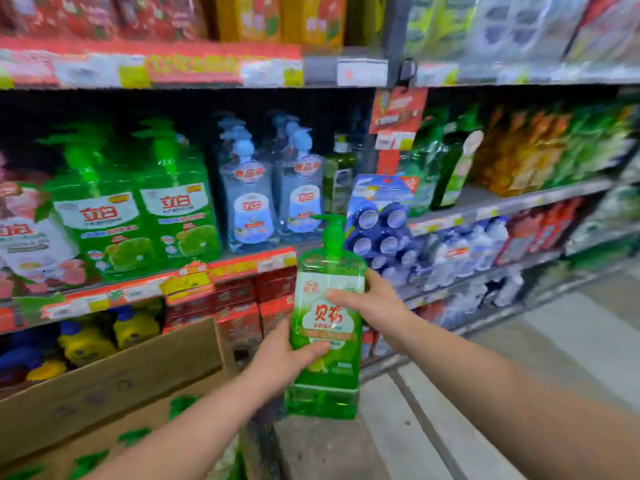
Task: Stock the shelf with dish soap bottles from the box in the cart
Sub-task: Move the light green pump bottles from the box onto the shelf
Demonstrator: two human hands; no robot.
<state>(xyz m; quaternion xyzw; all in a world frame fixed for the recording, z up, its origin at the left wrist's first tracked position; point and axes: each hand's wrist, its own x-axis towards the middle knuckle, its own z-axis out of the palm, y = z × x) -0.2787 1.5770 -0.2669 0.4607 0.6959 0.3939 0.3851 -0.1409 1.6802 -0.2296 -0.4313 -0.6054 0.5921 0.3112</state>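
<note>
A green dish soap bottle (325,368) with a pump top is held upright in the air in front of the shelves. My left hand (282,358) grips its lower left side, thumb across the label. My right hand (370,303) grips its upper right side, thumb on the label. A cardboard box (114,386) sits at the lower left, with several green pump tops (181,405) showing inside. The shelf (242,263) ahead holds green soap bottles (138,209) and clear blue soap bottles (270,195).
A blue multipack (377,230) stands on the shelf just right of the held bottle. Red cartons (249,306) fill the lower shelf behind it. More packed shelves run to the right. Grey floor (485,393) stretches along the aisle at right.
</note>
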